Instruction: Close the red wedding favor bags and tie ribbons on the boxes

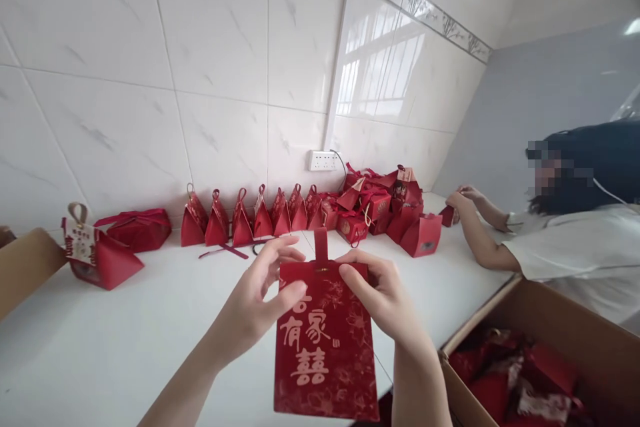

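A flat-looking red gift box with pale printed characters and flowers faces me, its ribbon loop standing up at the top edge. My right hand grips its upper right corner, thumb on the front. On the other side, my left hand has its thumb over the upper left of the front and its fingers curled near the top edge; how firmly it grips is hard to see. Behind the hands, a row of small triangular red gift boxes with loops stands along the wall.
More red boxes are heaped by the power socket. A larger red box sits left, beside a cardboard flap. At right, a co-worker handles a small red item behind an open carton holding red boxes.
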Action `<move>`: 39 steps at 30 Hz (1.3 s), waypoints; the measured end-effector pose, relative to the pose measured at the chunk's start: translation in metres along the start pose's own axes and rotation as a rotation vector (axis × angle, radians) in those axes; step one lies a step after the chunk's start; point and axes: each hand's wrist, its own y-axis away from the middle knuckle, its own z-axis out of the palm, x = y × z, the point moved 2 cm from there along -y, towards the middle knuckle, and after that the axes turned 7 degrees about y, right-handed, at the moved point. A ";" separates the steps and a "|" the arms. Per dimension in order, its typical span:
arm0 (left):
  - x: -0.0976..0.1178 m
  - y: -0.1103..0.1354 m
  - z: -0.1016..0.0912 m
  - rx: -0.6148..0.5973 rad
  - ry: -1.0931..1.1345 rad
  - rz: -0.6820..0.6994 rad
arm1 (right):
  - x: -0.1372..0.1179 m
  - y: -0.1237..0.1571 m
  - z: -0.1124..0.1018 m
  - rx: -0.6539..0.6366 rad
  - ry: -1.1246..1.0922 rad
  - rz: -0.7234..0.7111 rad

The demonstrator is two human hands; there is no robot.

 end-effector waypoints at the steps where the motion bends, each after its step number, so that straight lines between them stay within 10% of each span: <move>1: 0.000 -0.001 0.003 -0.026 -0.032 -0.007 | 0.001 0.008 0.000 -0.033 0.018 0.017; 20: 0.013 0.014 0.038 -0.167 -0.328 0.178 | 0.009 0.091 -0.009 -0.264 -0.033 0.085; 29: -0.019 0.044 0.091 -0.676 -0.054 0.292 | 0.014 0.172 -0.066 -0.404 0.152 0.098; 32: -0.050 0.029 0.119 -0.679 -0.171 0.200 | 0.015 0.200 -0.117 -0.195 0.071 0.327; 34: -0.075 0.017 0.148 -0.736 -0.336 0.194 | 0.021 0.217 -0.160 0.196 0.084 0.464; 37: -0.108 0.000 0.201 -0.782 -0.546 0.413 | 0.044 0.240 -0.218 0.738 0.266 0.589; 39: -0.127 -0.010 0.232 -0.806 -0.676 0.513 | 0.066 0.251 -0.247 0.867 0.496 0.696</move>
